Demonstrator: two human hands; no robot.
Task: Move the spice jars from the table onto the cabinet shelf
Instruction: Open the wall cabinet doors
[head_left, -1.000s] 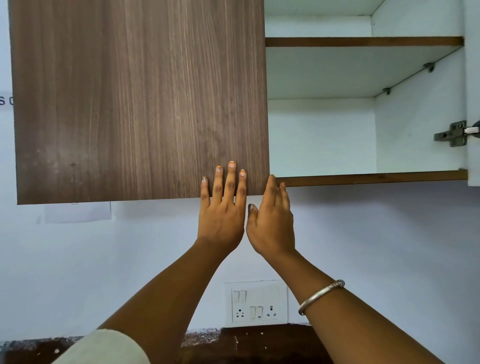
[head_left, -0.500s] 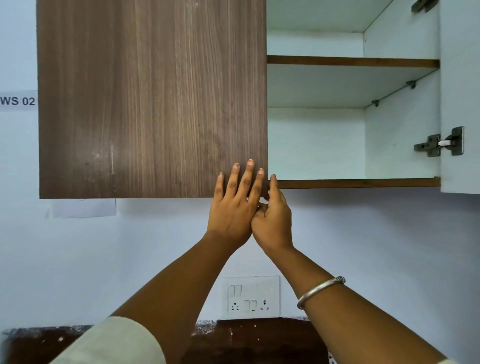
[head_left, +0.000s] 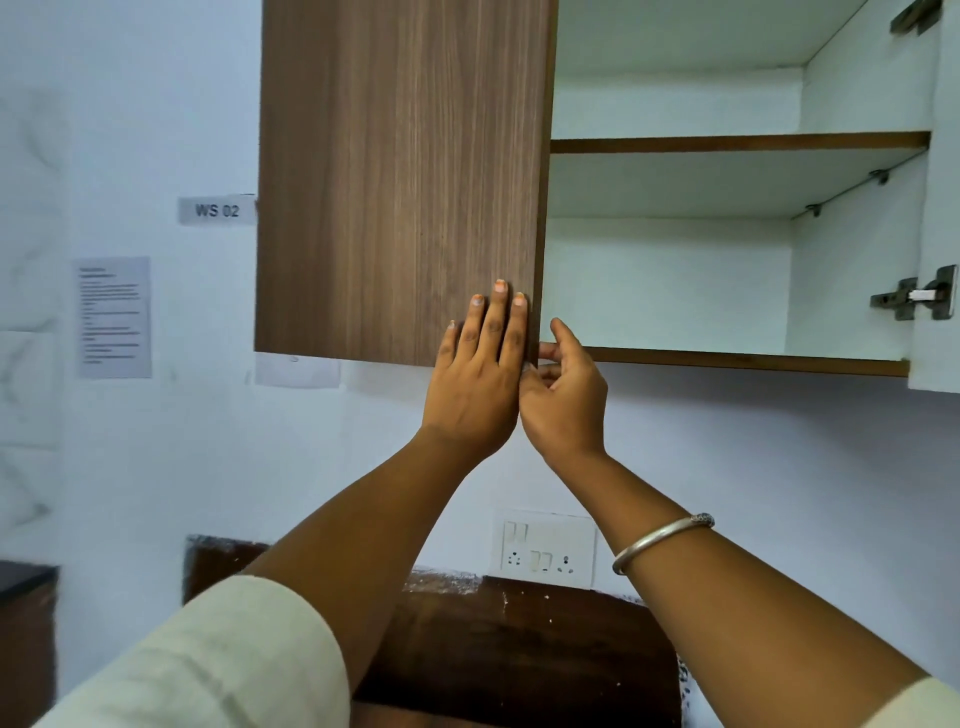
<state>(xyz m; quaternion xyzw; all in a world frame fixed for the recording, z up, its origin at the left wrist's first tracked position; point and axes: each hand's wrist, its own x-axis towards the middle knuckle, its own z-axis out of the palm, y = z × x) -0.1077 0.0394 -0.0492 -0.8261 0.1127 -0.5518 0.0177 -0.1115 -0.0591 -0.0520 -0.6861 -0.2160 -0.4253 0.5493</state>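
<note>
left hand (head_left: 480, 379) lies flat, fingers spread, on the front of the wooden cabinet door (head_left: 400, 176); right hand (head_left: 566, 395) pinches the door's lower right edge beside the bare cabinet shelf (head_left: 727, 361); no spice jars in view

White cabinet interior right of the brown door (head_left: 405, 182), upper shelf (head_left: 737, 143) with brown front edge, bottom shelf (head_left: 748, 361) below it, dark surface (head_left: 519, 649) beneath the cabinet
</note>
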